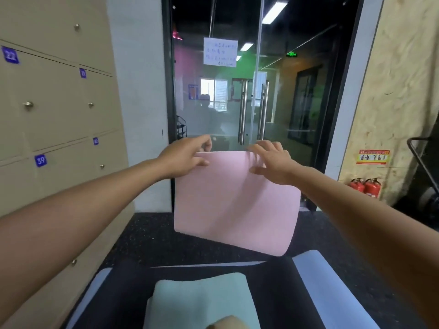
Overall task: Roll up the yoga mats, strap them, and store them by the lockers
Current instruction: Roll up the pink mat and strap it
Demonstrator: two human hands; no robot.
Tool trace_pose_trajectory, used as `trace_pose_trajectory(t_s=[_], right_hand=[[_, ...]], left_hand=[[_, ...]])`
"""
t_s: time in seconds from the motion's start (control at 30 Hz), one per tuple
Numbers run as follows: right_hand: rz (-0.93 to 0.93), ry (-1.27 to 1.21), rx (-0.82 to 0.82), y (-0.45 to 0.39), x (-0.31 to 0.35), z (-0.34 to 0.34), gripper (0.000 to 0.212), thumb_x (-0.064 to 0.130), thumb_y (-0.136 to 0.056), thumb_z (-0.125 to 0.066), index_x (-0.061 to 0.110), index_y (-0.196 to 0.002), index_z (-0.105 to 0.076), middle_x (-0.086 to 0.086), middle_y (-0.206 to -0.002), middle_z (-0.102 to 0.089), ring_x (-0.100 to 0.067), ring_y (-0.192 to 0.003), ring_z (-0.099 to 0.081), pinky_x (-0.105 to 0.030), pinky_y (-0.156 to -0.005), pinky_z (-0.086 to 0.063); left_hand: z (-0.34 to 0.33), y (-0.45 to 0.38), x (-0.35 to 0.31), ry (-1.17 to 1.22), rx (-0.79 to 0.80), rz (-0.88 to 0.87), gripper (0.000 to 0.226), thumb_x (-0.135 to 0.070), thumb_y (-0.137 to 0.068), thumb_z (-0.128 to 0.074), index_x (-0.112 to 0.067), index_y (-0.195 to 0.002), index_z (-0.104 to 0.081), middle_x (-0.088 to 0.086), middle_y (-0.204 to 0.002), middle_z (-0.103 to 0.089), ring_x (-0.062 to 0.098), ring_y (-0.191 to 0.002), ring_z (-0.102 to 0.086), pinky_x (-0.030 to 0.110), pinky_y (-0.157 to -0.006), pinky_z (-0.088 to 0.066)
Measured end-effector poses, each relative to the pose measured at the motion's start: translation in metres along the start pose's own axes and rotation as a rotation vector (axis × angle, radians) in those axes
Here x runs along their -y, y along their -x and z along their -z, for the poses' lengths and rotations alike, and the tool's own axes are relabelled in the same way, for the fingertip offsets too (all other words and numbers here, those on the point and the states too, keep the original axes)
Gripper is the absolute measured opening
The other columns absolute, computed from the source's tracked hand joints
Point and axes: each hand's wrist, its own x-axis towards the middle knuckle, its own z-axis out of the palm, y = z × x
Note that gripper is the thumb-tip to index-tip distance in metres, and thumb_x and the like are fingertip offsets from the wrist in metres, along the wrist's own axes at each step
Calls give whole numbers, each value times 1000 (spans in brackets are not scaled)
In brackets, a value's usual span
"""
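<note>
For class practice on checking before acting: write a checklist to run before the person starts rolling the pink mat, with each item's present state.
1. Left hand grips the pink mat's top edge: ok.
2. Right hand holds that edge: cannot tell, fingers blurred.
3. Mat laid flat for rolling: not ok, it hangs upright.
4. Floor below bare: ok.
5. Strap within reach: cannot tell, none visible.
6. Lockers close by: ok.
</note>
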Motion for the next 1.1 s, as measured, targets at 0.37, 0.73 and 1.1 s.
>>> trace_pose_trajectory(t_s=[0.37,0.73,1.1], right_hand=[[191,-346,163,69,120,-29,31,38,-96,-70,29,-84,-43,6,-81,-54,-26,-80,-50,-31,-60,-36],[602,-234,-167,237,188,-149,13,26,-94,-51,22,-91,-64,7,-71,-63,-21,-59,-60,-32,-47,-43],[458,-575,174,332,197,-216,21,48,-93,-62,29,-95,-70,14,-83,-64,-7,-77,-58,-23,-68,-46]], left_hand=[[39,167,29,-250,-47,231,20,-34,-96,-66,-36,-103,-47,-11,-83,-66,21,-80,-60,35,-70,-47],[-27,400,16,-310,4,278,26,-49,-90,-39,-44,-106,-58,-17,-83,-70,11,-71,-65,24,-52,-38],[-83,492,-10,-180,170,166,31,-53,-105,-39,-34,-99,-63,-15,-88,-64,8,-78,-62,36,-64,-53]])
